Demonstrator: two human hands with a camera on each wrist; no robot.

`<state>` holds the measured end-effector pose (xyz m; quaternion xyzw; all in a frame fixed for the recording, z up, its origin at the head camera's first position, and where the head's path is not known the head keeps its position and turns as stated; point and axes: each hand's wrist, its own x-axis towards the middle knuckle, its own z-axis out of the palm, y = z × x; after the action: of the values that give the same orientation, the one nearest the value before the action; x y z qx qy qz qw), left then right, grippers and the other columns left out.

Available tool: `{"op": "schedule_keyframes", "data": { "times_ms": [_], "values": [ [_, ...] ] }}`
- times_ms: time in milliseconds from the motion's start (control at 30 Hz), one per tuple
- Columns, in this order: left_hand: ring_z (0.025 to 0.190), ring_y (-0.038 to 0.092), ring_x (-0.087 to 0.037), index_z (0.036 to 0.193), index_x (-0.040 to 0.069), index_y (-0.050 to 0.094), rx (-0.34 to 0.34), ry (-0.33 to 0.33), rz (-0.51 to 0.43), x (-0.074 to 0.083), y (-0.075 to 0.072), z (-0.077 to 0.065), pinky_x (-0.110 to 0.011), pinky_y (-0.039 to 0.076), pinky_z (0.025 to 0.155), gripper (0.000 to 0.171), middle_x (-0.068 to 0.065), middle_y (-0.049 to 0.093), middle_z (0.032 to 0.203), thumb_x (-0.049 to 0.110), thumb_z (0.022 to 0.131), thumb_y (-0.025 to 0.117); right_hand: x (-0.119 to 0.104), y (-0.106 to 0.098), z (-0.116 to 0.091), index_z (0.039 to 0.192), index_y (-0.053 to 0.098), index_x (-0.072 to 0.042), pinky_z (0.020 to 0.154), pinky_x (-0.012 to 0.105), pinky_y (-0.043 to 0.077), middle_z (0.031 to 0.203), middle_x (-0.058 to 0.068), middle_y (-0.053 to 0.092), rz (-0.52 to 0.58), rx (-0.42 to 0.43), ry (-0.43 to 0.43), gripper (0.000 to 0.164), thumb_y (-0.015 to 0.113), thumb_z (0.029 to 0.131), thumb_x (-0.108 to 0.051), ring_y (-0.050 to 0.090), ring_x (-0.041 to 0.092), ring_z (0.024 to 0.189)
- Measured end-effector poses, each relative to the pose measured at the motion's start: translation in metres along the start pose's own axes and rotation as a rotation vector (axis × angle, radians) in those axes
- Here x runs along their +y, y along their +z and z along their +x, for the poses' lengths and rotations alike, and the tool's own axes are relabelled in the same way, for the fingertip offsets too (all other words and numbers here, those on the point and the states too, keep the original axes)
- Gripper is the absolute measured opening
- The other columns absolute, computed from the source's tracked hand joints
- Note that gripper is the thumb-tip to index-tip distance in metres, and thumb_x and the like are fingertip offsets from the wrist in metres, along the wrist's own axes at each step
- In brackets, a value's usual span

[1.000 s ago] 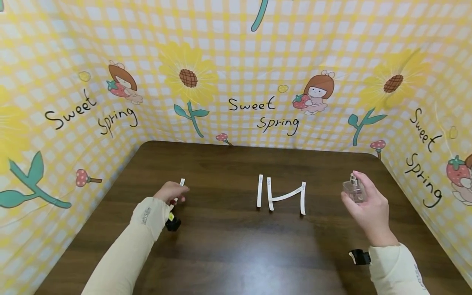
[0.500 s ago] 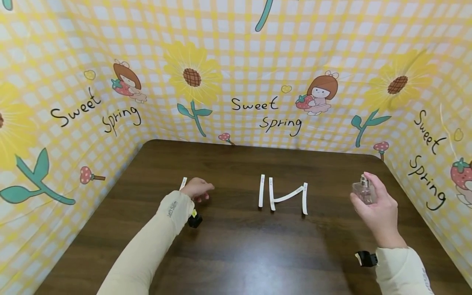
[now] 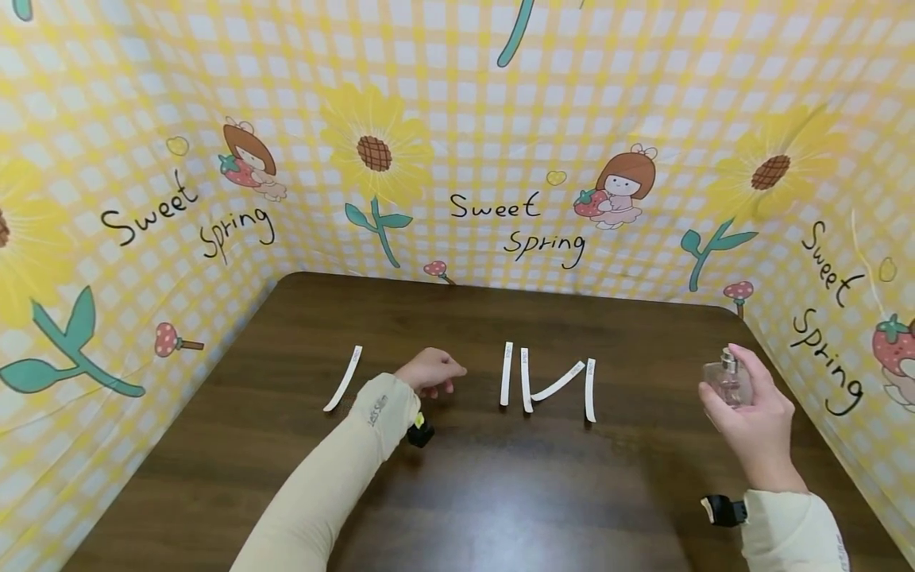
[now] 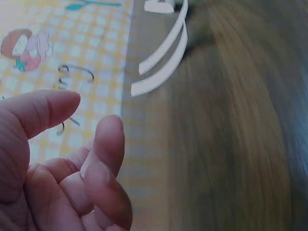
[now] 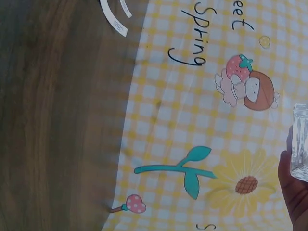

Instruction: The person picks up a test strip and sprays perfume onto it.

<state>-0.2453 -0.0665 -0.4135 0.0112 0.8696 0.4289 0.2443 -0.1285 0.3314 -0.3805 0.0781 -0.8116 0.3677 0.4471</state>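
Note:
My right hand [image 3: 761, 425] holds a clear glass perfume bottle [image 3: 725, 388] upright above the table's right side, the index finger on its silver spray top. At the edge of the right wrist view, part of the clear bottle [image 5: 301, 142] shows. My left hand [image 3: 431, 370] hangs over the table with loosely bent fingers and nothing between them. To its left lies one white paper test strip [image 3: 346, 380]. Several more white paper strips [image 3: 506, 373] are to its right, one of them slanting between two others. The left wrist view shows curved strips [image 4: 163, 77] beyond the fingertips.
The brown wood-grain table [image 3: 457, 492] is enclosed by a yellow-checked cloth [image 3: 486, 143] at the back and both sides. A black wrist camera [image 3: 420, 433] sits under the left wrist, another black camera [image 3: 724, 510] beside the right.
My left hand has moved right, away from the lone strip, which now shows whole. The right hand and bottle have shifted slightly right and lower in the view.

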Motion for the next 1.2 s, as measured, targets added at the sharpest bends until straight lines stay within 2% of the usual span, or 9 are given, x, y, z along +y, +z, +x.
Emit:
{"op": "schedule_keyframes", "data": {
  "times_ms": [100, 233, 333, 533, 600, 833, 967, 1033, 1200],
  "values": [
    [0.043, 0.042, -0.011, 0.113, 0.001, 0.064, -0.004, 0.02, -0.013, 0.009, 0.008, 0.0, -0.021, 0.031, 0.04, 0.029, 0.0, 0.057, 0.062, 0.023, 0.095, 0.06, 0.003, -0.003, 0.0, 0.12, 0.06, 0.003, 0.065, -0.001, 0.035, 0.093, -0.04, 0.052, 0.001, 0.02, 0.018, 0.056, 0.071, 0.065, 0.008, 0.048, -0.022, 0.076],
    [0.043, 0.042, -0.011, 0.114, 0.002, 0.064, -0.012, 0.016, -0.035, 0.016, 0.017, 0.002, -0.021, 0.03, 0.039, 0.029, 0.0, 0.057, 0.062, 0.024, 0.095, 0.059, 0.009, -0.005, -0.002, 0.119, 0.06, 0.003, 0.067, -0.001, 0.034, 0.095, -0.042, 0.05, -0.025, 0.023, 0.032, 0.057, 0.072, 0.064, 0.008, 0.047, -0.022, 0.078],
    [0.043, 0.042, -0.01, 0.113, 0.002, 0.064, -0.018, 0.013, -0.054, 0.019, 0.026, 0.005, -0.021, 0.03, 0.039, 0.028, 0.001, 0.056, 0.061, 0.023, 0.094, 0.06, 0.017, -0.009, -0.005, 0.118, 0.061, 0.004, 0.069, -0.001, 0.033, 0.098, -0.042, 0.05, -0.041, 0.035, 0.012, 0.053, 0.073, 0.067, 0.001, 0.046, -0.022, 0.081],
    [0.04, 0.041, -0.008, 0.104, -0.001, 0.066, -0.016, 0.031, -0.071, 0.026, 0.049, 0.013, -0.019, 0.033, 0.039, 0.022, 0.001, 0.055, 0.056, 0.017, 0.092, 0.062, 0.032, -0.021, -0.011, 0.116, 0.063, 0.004, 0.068, 0.0, 0.031, 0.101, -0.044, 0.049, -0.099, 0.027, -0.003, 0.051, 0.073, 0.067, -0.007, 0.043, -0.025, 0.079],
    [0.041, 0.042, -0.009, 0.1, -0.002, 0.067, -0.005, 0.024, -0.059, 0.031, 0.055, 0.016, -0.019, 0.036, 0.04, 0.02, 0.0, 0.054, 0.055, 0.016, 0.091, 0.063, 0.033, -0.025, -0.014, 0.116, 0.063, 0.003, 0.068, 0.0, 0.03, 0.101, -0.045, 0.048, -0.114, 0.018, 0.015, 0.053, 0.072, 0.065, -0.004, 0.042, -0.025, 0.08],
    [0.038, 0.042, -0.01, 0.071, 0.003, 0.063, 0.046, -0.045, 0.072, 0.041, 0.073, 0.029, -0.018, 0.036, 0.036, 0.021, 0.001, 0.051, 0.047, 0.017, 0.087, 0.063, 0.035, -0.034, -0.027, 0.115, 0.062, 0.005, 0.069, -0.002, 0.029, 0.097, -0.048, 0.045, -0.128, 0.027, 0.008, 0.049, 0.07, 0.071, -0.015, 0.042, -0.029, 0.083],
    [0.038, 0.043, -0.008, 0.06, 0.008, 0.058, 0.057, -0.039, 0.096, 0.039, 0.078, 0.028, -0.017, 0.036, 0.038, 0.027, 0.002, 0.052, 0.047, 0.016, 0.085, 0.063, 0.036, -0.033, -0.028, 0.114, 0.062, 0.006, 0.071, -0.001, 0.03, 0.101, -0.045, 0.048, -0.108, 0.043, -0.023, 0.049, 0.07, 0.075, -0.022, 0.044, -0.027, 0.087],
    [0.041, 0.044, -0.008, 0.058, 0.008, 0.06, 0.081, -0.034, 0.117, 0.036, 0.078, 0.024, -0.018, 0.036, 0.041, 0.027, 0.001, 0.055, 0.049, 0.016, 0.084, 0.063, 0.036, -0.031, -0.027, 0.114, 0.063, 0.006, 0.073, -0.001, 0.031, 0.104, -0.043, 0.049, -0.089, 0.055, -0.042, 0.053, 0.07, 0.078, -0.033, 0.045, -0.025, 0.089],
    [0.051, 0.05, -0.014, 0.061, 0.009, 0.062, 0.197, -0.051, 0.264, 0.032, 0.077, 0.015, -0.026, 0.039, 0.046, 0.031, -0.001, 0.058, 0.056, 0.029, 0.085, 0.064, 0.033, -0.025, -0.027, 0.112, 0.063, 0.006, 0.072, -0.002, 0.029, 0.108, -0.044, 0.048, -0.099, 0.064, -0.083, 0.076, 0.061, 0.079, -0.062, 0.042, -0.028, 0.088]
  ]
}}
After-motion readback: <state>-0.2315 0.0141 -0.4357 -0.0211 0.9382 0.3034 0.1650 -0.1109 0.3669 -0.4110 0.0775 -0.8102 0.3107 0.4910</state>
